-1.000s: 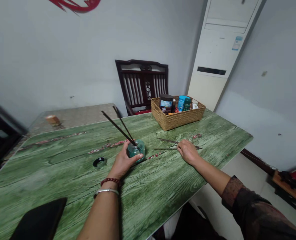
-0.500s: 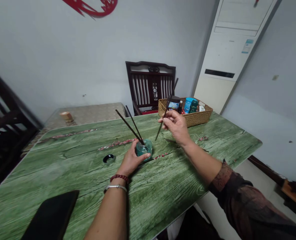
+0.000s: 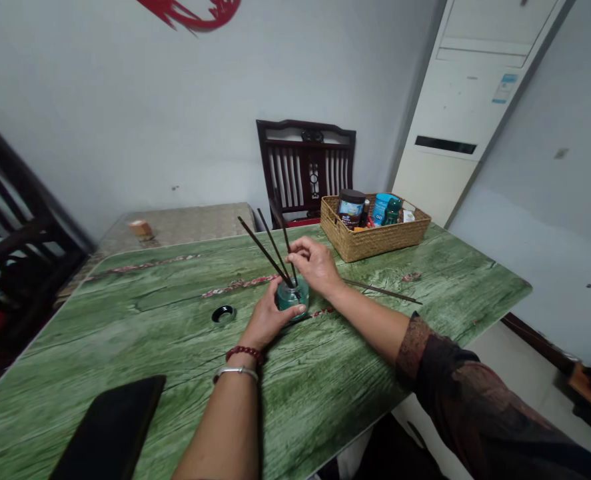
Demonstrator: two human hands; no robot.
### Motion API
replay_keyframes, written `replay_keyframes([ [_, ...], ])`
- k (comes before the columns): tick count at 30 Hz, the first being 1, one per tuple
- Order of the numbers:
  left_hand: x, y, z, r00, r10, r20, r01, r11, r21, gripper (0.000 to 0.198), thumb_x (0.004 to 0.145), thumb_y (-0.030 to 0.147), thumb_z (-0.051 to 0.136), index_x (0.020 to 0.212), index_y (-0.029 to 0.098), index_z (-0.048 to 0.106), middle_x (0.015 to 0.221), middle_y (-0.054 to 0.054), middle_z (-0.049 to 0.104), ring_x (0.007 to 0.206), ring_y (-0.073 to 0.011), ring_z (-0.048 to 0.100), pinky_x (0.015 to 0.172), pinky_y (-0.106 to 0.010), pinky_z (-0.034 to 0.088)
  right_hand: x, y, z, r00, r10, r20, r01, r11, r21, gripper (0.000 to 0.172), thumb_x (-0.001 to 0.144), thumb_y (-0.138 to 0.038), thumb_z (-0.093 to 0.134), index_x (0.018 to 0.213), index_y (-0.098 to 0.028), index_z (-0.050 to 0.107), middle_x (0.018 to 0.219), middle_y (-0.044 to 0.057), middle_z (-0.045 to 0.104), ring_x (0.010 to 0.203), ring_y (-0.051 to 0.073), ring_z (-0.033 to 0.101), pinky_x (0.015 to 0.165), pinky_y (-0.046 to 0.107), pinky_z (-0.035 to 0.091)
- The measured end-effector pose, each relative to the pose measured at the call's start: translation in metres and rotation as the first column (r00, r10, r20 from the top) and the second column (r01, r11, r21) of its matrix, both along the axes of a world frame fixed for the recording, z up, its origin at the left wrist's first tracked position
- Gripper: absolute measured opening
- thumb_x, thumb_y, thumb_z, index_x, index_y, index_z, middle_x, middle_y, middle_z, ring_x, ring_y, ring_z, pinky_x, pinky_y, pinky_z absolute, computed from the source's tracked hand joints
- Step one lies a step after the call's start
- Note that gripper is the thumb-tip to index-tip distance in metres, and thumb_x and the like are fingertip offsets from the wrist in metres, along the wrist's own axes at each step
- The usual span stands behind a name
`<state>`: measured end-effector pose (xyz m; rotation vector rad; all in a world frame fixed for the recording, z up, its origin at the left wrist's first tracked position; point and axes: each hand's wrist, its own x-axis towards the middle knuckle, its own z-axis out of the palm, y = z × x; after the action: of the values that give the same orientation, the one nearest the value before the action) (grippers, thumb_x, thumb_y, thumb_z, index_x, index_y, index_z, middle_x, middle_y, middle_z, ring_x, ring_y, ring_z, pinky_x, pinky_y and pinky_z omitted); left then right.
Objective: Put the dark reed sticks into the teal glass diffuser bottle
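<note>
left hand (image 3: 269,315) on glass jar (image 3: 293,295), right hand (image 3: 313,262) pinching reed (image 3: 281,228)

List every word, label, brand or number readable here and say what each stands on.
Dark jar in the wicker basket: label too small and blurred to read.
Blue tub: marks on its side too blurred to read.
Sticker on the floor-standing air conditioner: too small to read.
Red brush mark on the wall: cut off, unreadable.
</note>
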<state>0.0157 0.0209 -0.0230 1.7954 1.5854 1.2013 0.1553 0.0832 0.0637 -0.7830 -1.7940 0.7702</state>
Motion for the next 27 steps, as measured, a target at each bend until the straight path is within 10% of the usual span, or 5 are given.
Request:
replay_keyframes([
  [7,0.000,0.002,0.000,1.000,-0.006,0.024,0.006,1.000,-0.015,0.080,0.066,0.054,0.074,0.130,0.017,0.046,0.126,-0.015,0.061,0.116,-0.0324,0.059,0.101,-0.048,0.045,0.023,-0.010,-0.021,0.977,-0.094,0.193,0.087,0.995,0.048,0.012,0.081,-0.020,0.063,0.092,-0.022,0.065,0.085,-0.003,0.070,0.068,0.012,0.060,0.073,0.025,0.047],
  [18,-0.001,0.004,0.001,0.998,0.055,0.007,-0.055,0.997,-0.054,0.083,0.062,0.054,0.076,0.131,0.019,0.046,0.131,-0.017,0.059,0.118,-0.0367,0.058,0.104,-0.055,0.042,0.196,-0.004,-0.084,0.718,-0.538,0.441,0.476,0.842,0.253,0.023,0.087,-0.015,0.051,0.097,-0.017,0.072,0.091,0.009,0.067,0.088,0.021,0.060,0.084,0.030,0.045],
  [27,-0.004,0.006,-0.001,0.997,0.048,-0.055,-0.050,0.998,-0.029,0.078,0.066,0.057,0.073,0.129,0.018,0.047,0.126,-0.015,0.062,0.113,-0.0341,0.062,0.099,-0.051,0.048,0.190,-0.015,-0.095,0.436,-0.478,0.763,0.360,0.869,0.339,0.028,0.092,-0.020,0.050,0.111,-0.021,0.071,0.100,0.011,0.060,0.098,0.024,0.052,0.086,0.032,0.039],
])
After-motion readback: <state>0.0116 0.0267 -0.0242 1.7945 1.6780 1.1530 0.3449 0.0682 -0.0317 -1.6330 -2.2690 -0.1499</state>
